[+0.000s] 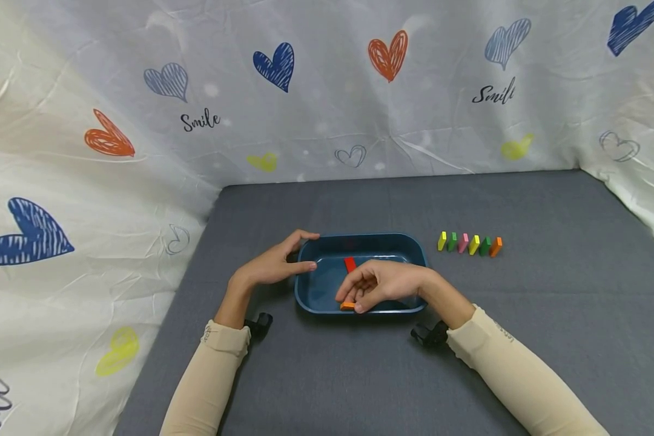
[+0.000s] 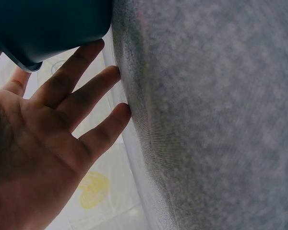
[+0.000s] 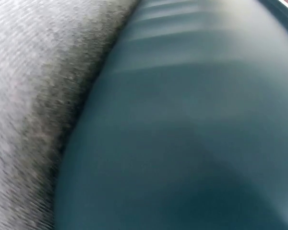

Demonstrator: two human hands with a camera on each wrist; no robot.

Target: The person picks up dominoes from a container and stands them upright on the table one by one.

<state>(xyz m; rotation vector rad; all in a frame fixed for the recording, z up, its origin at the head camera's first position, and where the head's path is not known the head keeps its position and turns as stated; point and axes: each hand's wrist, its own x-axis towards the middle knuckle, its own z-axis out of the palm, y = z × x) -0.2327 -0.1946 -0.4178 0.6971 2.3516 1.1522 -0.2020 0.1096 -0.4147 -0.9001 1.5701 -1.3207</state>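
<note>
My left hand (image 1: 275, 261) is at the left end of a blue tray (image 1: 327, 236), thumb and forefinger reaching over its rim. In the left wrist view, the other fingers (image 2: 89, 95) stretch out straight and spread beneath the tray's outer wall (image 2: 62, 24). Inside the tray's near side, my right hand (image 1: 384, 283) pinches an orange domino block (image 1: 347, 306) between thumb and fingers. Behind that hand a red domino block (image 1: 350, 264) shows, partly covered. The right wrist view is filled by the tray's outer wall (image 3: 173, 134), with no block in sight.
Right of the tray, several yellow, green, pink and orange domino blocks (image 1: 473, 244) stand upright in a spaced row. Grey cloth covers the table (image 1: 327, 375). A white curtain with printed hearts (image 1: 316, 109) hangs behind and to the left. Black wrist cameras (image 1: 429, 334) sit under both wrists.
</note>
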